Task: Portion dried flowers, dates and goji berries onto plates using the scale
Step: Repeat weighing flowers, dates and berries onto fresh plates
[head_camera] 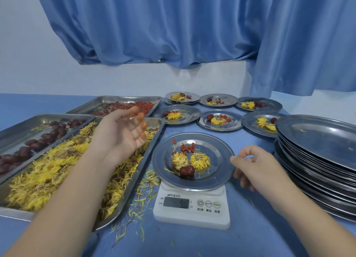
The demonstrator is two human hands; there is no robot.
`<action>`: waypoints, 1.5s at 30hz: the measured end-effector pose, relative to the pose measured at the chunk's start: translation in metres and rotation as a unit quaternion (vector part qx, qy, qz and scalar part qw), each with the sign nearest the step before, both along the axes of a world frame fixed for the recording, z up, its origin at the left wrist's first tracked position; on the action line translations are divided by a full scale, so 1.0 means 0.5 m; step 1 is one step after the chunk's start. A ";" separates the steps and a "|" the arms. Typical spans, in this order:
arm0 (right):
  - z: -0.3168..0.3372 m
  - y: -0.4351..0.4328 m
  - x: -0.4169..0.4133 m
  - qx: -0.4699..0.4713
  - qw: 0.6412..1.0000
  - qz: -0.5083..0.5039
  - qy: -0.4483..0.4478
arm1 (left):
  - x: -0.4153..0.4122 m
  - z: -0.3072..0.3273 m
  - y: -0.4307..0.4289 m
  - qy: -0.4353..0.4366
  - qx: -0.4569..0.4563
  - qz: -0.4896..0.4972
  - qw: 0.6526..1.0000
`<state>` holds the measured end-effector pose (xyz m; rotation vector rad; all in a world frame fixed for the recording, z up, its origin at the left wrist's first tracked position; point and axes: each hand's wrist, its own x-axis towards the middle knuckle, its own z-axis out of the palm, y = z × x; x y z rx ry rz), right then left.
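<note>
left hand spread palm-up, right hand curled.

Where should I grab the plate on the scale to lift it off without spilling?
Pinch the plate by its bare right rim, coming from the right beside the right hand: the rim overhangs the scale, leaving finger room underneath, and the food sits centrally.
</note>
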<state>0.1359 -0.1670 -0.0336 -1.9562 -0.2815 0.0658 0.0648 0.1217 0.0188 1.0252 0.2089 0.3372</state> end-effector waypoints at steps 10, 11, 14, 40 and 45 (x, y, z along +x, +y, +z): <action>0.000 0.007 -0.014 0.216 0.970 0.028 0.105 | -0.001 -0.023 0.007 -0.006 -0.053 0.001 0.999; 0.000 0.010 -0.017 0.237 0.966 0.024 0.105 | -0.003 -0.021 0.004 -0.008 -0.061 0.001 0.998; 0.004 0.017 -0.026 0.282 0.954 0.011 0.103 | -0.009 -0.016 -0.006 -0.012 -0.089 0.004 0.996; 0.054 0.444 0.363 0.293 0.922 -0.173 0.183 | 0.010 -0.016 0.014 0.005 -0.329 0.118 0.937; 0.042 0.456 0.381 0.249 0.932 -0.185 0.186 | 0.009 -0.015 0.018 0.007 -0.347 0.129 0.929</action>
